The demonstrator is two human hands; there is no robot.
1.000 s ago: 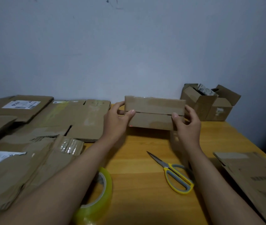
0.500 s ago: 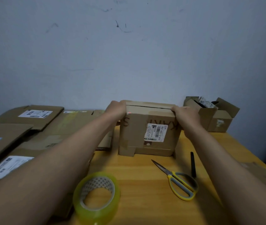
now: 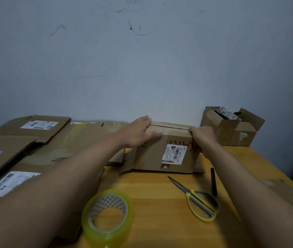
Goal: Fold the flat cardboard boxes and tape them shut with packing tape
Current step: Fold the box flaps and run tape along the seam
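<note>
Head view: cardboard box (image 3: 161, 151) stands on the worktop (image 3: 160, 203) at the far middle, label facing near, as 0.5 s ago. Left hand (image 3: 138, 133) now lies flatter, fingers straight across the top flaps and thumb on the near face. Right hand (image 3: 202, 136) grips the top right corner. Tape roll (image 3: 107, 212) and scissors (image 3: 198, 200) lie nearer, unmoved.

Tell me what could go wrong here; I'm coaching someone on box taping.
Both hands pin the box flaps, so freeing the left hand for the tape roll may let the top seam spring open. The bottom flaps look splayed on the table. The open scissors lie near the right forearm.
</note>
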